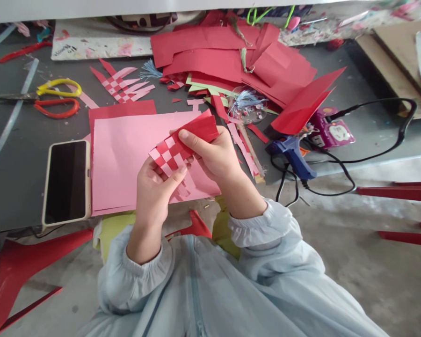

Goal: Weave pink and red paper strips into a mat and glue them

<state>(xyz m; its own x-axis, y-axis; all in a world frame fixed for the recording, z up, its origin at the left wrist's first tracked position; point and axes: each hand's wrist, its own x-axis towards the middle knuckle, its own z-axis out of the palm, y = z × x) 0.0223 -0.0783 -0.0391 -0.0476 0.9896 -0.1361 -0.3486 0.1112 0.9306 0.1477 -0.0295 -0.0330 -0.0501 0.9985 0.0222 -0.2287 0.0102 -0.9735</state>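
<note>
Scissors (35,97), one pair, yellow and red handles, far left on grey table (7,196); phone (66,180), one, dark screen up, near left; pink sheet (117,159), flat, right of phone; checked paper (121,86), one piece with loose strips, far side; left hand (154,187), pinching the near edge of woven paper (170,152), one, red and pink, held above the pink sheet; right hand (217,152), gripping its red end, thumb on top; red paper (203,61), heaped, far; glue gun (296,157), blue, right
</note>
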